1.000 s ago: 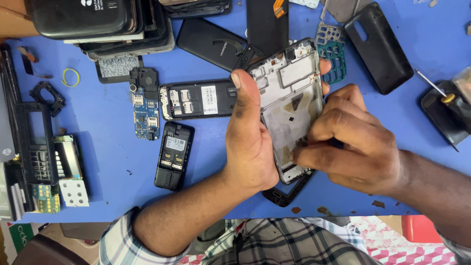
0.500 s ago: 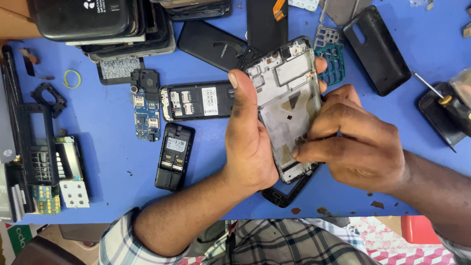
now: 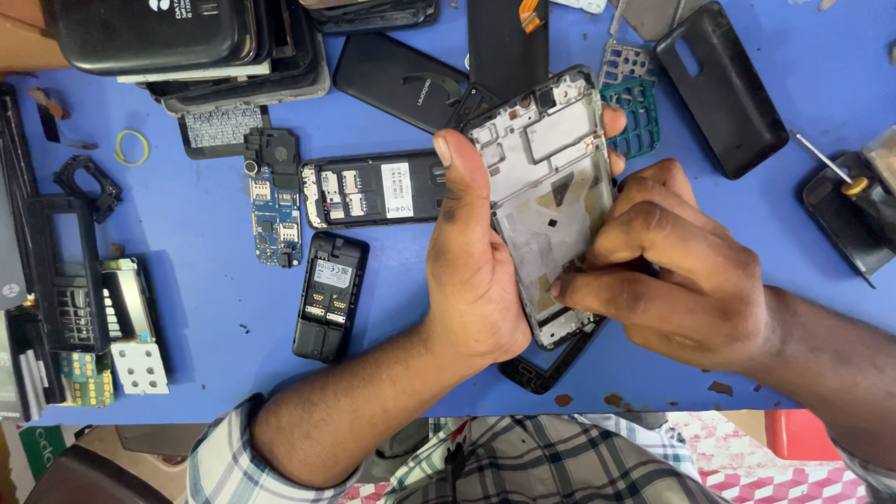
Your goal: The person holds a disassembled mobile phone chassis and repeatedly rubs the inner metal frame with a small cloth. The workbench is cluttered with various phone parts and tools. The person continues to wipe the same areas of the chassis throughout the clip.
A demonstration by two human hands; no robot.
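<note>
While the blue surface (image 3: 205, 308) lay crowded with phone parts, the left hand (image 3: 476, 280) held a smartphone mid-frame (image 3: 551, 187) upright above it, thumb along the left edge, fingertips just showing past the right edge near the top. Grip closed on the frame, clamping its long sides. The right hand (image 3: 672, 271) was curled over the lower right portion, fingertips pinched narrow against the plate near the bottom edge; whether they held some small piece there I could not tell.

Frame judged light, thin and stiff but easy to bend or crack if twisted; the edges looked the safe place to hold it, not the flat middle.

Left forearm rose from below, wrist straight; right forearm entered from the right, wrist bent down.

Nearby lay two opened keypad phones (image 3: 373, 191) (image 3: 329, 297), a bare circuit board (image 3: 276, 219), a black back cover (image 3: 723, 89) and a screwdriver (image 3: 826, 166).
</note>
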